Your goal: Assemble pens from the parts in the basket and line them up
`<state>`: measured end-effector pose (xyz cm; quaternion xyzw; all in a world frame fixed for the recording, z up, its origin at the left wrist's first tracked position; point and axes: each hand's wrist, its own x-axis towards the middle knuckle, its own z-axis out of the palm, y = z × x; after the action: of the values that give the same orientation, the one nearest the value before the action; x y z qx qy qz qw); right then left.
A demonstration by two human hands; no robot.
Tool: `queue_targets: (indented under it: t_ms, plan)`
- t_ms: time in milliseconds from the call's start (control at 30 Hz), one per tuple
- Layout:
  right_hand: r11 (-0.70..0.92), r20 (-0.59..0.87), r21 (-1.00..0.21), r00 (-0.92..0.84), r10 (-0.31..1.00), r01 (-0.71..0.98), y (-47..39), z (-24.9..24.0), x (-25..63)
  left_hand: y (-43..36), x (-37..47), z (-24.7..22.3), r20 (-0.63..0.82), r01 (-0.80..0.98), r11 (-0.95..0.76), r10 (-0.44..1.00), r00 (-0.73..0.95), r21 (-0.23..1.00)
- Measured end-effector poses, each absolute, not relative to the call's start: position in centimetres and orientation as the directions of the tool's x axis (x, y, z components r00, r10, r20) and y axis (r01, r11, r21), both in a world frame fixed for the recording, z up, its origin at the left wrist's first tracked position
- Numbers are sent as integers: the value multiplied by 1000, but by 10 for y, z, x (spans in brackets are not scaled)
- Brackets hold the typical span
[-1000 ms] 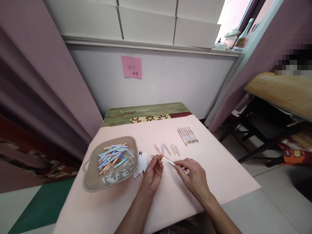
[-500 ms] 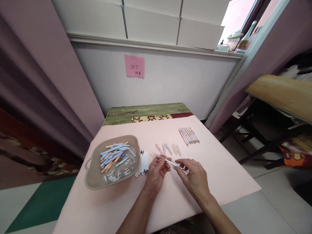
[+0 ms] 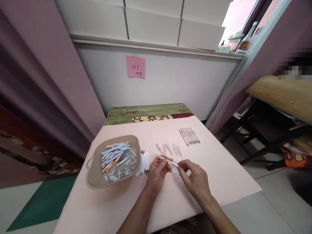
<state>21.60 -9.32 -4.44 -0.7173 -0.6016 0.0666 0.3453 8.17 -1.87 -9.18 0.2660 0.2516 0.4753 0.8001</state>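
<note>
My left hand (image 3: pixel 158 170) pinches a clear pen barrel (image 3: pixel 157 156) near the middle of the table. A white refill (image 3: pixel 173 163) sticks out of the barrel toward the right, and my right hand (image 3: pixel 193 175) has its fingertips closed on the far end of it. Beside my left hand lies a row of white refills (image 3: pixel 144 162). Behind the hands are loose pen parts: a pink piece (image 3: pixel 159 149), clear barrels (image 3: pixel 168 149) and pale pieces (image 3: pixel 177 149).
A beige basin (image 3: pixel 91 180) at the left holds several blue and orange pen parts and small white pieces. Toward the back right lies a row of pens (image 3: pixel 189 136). A pink note (image 3: pixel 136 67) is on the wall; a wooden table (image 3: pixel 280 94) stands at the far right.
My right hand's fingers have closed in on the refill's right end, whose dark tip showed before and is now covered. My left hand has hardly moved.
</note>
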Motion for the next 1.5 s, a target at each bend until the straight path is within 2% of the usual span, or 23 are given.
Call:
queue_targets:
  t_ms: [300,533,733,867,1500]
  plan:
    - [-19,352,-578,270,896,816,-92,-47,217,-19,82,-92,-162,-603,396,900,406,692]
    - [-43,280,-671,307,910,740,-92,-52,217,-21,82,-92,-141,-594,389,897,419,704]
    - [-39,362,-583,303,882,812,-91,-57,209,-22,83,-92,-135,-581,395,888,439,712]
    - [-33,382,-566,296,876,824,-90,-59,208,-21,83,-92,-143,-590,395,893,426,704]
    - [-81,285,-594,303,909,800,-88,-60,208,-20,85,-93,-164,-548,363,911,378,753]
